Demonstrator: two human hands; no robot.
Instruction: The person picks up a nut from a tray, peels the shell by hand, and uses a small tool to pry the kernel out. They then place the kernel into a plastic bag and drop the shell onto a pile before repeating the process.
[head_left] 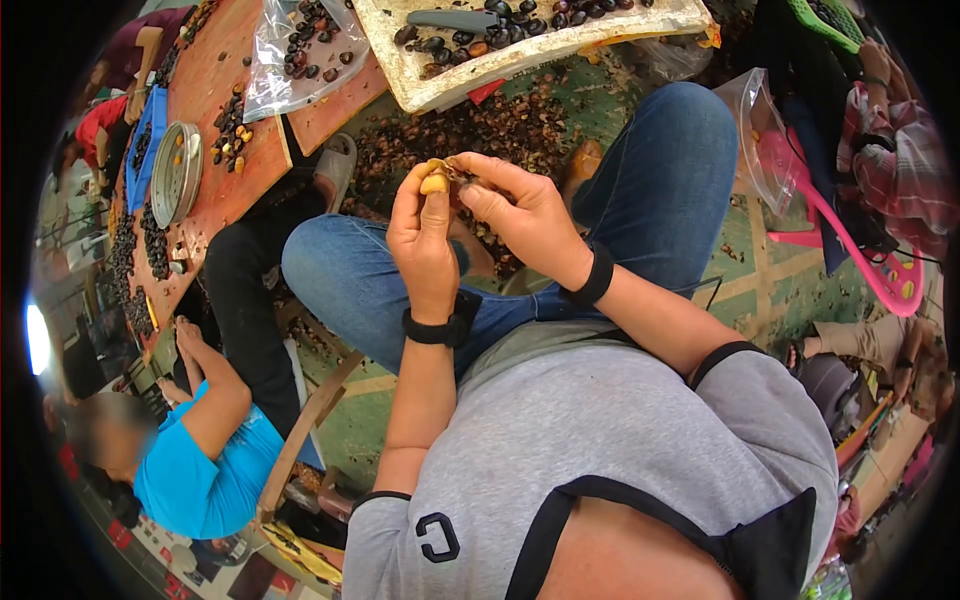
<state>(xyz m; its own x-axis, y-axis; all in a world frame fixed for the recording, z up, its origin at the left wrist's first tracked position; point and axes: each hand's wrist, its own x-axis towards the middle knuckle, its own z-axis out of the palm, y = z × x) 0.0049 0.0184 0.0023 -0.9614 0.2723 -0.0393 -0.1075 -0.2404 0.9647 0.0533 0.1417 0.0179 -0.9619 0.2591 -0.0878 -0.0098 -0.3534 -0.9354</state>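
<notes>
Head view: person seated, both forearms reaching toward the foam box point(395, 72), hands on its near side.
Left hand point(425, 240): thumb and forefinger pinching a yellow nut point(434, 185).
Right hand point(522, 210): thumb and forefinger close together just beside the nut; dark scrap at the fingertips, too small to tell if gripped.
Yellow nut: in left hand, out of the foam box, between it and the person's grey shirt point(600, 430).
Foam box contents: dark nuts point(492, 38), plus a grey tool point(452, 19) lying among them.
Floor litter: brown shell bits point(470, 140), below the foam box, near side.
Desk point(232, 192): left of the foam box; carries a clear bag point(268, 85) of dark nuts right beside the box, round tin point(196, 165) and blue tray point(131, 190) farther left.
Co-worker: person in blue shirt point(205, 475), left of the foam box, near side.
Far right of foam box: pink handle point(836, 225).
</notes>
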